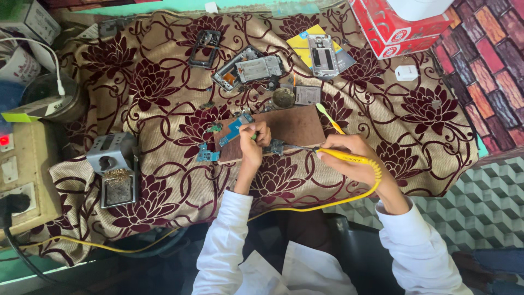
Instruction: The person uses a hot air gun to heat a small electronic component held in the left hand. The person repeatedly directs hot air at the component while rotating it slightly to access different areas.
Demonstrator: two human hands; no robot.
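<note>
Circuit board point(275, 146) is lying at the wooden block's point(289, 128) near edge, the left hand point(255, 139) pinching what looks like tweezers beside it, the right hand point(349, 158) gripping the yellow soldering iron point(341, 155), which wants steadying against that block.

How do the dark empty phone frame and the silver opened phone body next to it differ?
The dark phone frame is a hollow rim: the flowered cloth shows through it. The silver phone body is filled, with a pale metal plate and an orange part inside. The dark frame looks smaller and lies nearly upright in the view; the silver body lies slanted, more sideways. Both lie on the cloth at its far side, away from the person's hands.
</note>
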